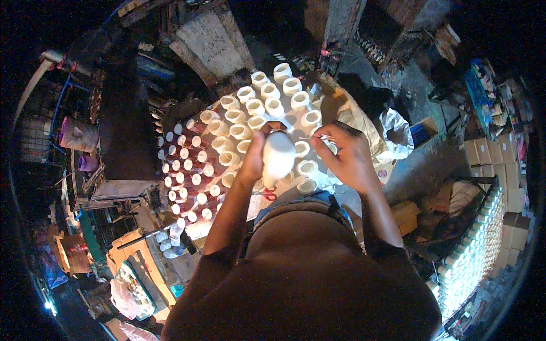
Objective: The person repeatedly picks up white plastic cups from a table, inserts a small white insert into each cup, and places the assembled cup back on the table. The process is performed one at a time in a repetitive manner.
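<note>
My left hand [257, 154] is wrapped round a smooth white rounded piece [280, 159], held up in front of me; its exact kind I cannot tell. To its right, my right hand [348, 152] pinches a thin pale stick [306, 137] between thumb and fingers, the tip pointing toward the white piece. Whether the tip touches the piece is not plain. Beneath both hands stand several cream-coloured jar-shaped pots [255, 106] in loose rows. Scissors with red handles [267, 195] lie on the table close to my waist.
Several dark red cylinders with white tops [187, 165] stand at the table's left. Brown paper [364, 128] and a crumpled white bag [395, 133] lie at the right. Cardboard boxes [492, 153] are stacked far right, above a brightly lit rack of pale pieces [469, 264].
</note>
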Motion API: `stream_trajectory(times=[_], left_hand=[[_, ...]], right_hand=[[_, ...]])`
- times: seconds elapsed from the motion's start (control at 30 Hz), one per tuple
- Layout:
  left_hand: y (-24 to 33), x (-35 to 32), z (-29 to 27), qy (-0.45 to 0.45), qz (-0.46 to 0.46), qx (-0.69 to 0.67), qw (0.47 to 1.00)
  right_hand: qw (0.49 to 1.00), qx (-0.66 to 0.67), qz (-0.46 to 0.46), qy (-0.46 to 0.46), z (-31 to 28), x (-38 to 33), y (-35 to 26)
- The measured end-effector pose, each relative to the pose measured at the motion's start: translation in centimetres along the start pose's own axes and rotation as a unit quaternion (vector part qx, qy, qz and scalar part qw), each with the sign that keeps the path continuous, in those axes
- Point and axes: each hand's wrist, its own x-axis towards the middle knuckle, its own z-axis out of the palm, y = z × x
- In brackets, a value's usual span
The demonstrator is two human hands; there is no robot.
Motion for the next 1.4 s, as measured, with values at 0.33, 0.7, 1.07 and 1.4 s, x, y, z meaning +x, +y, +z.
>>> stream_trajectory(times=[0.33, 0.7, 1.07, 1.4], left_hand=[[5.4, -2.8, 3.4, -0.015, 0.059, 0.348, 0.936], [4.8, -3.2, 3.7, 0.009, 0.095, 0.409, 0.908], [6.5, -3.1, 4.8, -0.032, 0.200, 0.488, 0.849], [6.2, -3.1, 4.6, -0.049, 0.207, 0.541, 0.813]], right_hand=[[0.999, -0.021, -0.031, 0.006, -1.2, -1.4, -2.0], [0.987, -0.079, -0.138, -0.008, -1.0, -0.3, -2.9], [0.982, -0.126, -0.138, -0.034, -0.4, -0.6, -2.9], [0.976, -0.164, -0.116, -0.087, 1.6, -0.8, -1.6]])
